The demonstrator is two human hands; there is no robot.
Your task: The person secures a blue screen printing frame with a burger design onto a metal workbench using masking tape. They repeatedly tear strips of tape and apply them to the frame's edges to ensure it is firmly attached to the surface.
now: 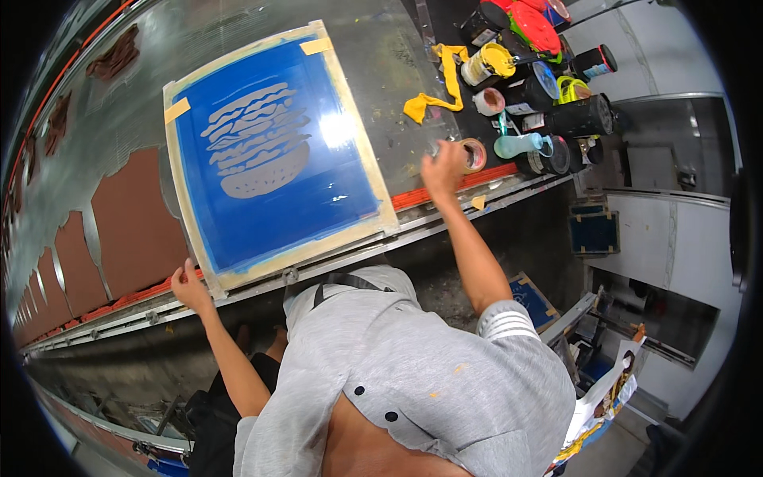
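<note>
A silk-screen printing frame (364, 163) lies on the long table, its mesh blue with a layered burger design in pale grey. Strips of cream tape run round its border, with yellowish tape pieces at two corners. My left hand (192, 289) is beside the frame's near left corner, fingers apart and holding nothing. To the right of the frame, my right hand (445, 168) is over the table edge with its fingers curled together. Whatever it may hold is too small to make out. Just right of those fingers stands a roll of tape (474, 156).
Ink tubs crowd the far right, among them a yellow-topped tub (491, 62) and black jars (584, 117). A pale green bottle (520, 145) lies near them. A yellow cloth (447, 89) drapes close by. Brown printed panels (135, 222) line the table leftward. A metal rail (334, 258) edges it.
</note>
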